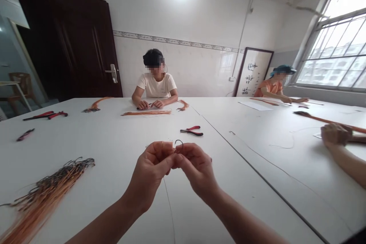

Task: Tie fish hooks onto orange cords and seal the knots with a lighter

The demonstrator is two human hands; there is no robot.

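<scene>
On the table point(114, 141), a bundle of hooks point(58, 183) lies left of the hands point(147, 181), with pliers point(187, 130) beyond them.

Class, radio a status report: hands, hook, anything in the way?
Left hand, right hand: pinched together. Dark hook: between them, bend upward. Red-handled pliers: beyond, out of the way.

We list: near, hook point(182, 145), dark; near left, bundle point(51, 194), orange strands point(34, 213) with blackish ends point(64, 171); farther off, pliers point(189, 130), red and black; table point(114, 137), white; far left, door point(71, 45), dark brown; far wall point(200, 11), white, grey-patterned band point(160, 39); far right, shirt point(264, 87), orange, head covering point(281, 69), teal
</scene>
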